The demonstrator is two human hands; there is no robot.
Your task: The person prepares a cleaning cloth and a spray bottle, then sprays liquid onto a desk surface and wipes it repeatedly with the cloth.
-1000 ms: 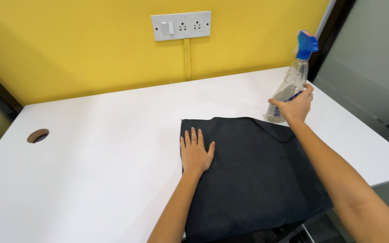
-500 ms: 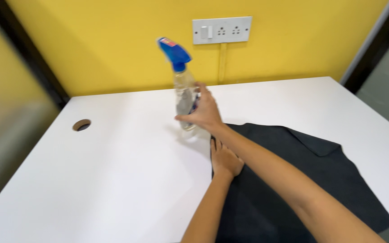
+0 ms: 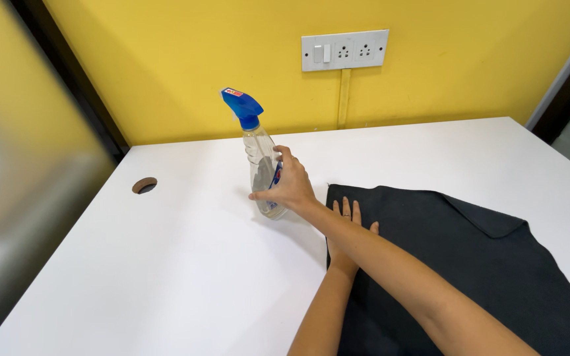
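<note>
Your right hand [image 3: 289,188] has its fingers wrapped round the spray bottle [image 3: 262,165] at frame centre, standing on the counter [image 3: 166,277]. Left hand [image 3: 348,227] lies flat, fingers together, on the dark cloth [image 3: 470,264]; no wet patches visible yet.

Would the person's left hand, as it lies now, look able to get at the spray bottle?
Probably not directly. The left hand lies flat on the dark cloth, under the right forearm, which crosses above it. The right hand already grips the spray bottle, covering the near side.
</note>
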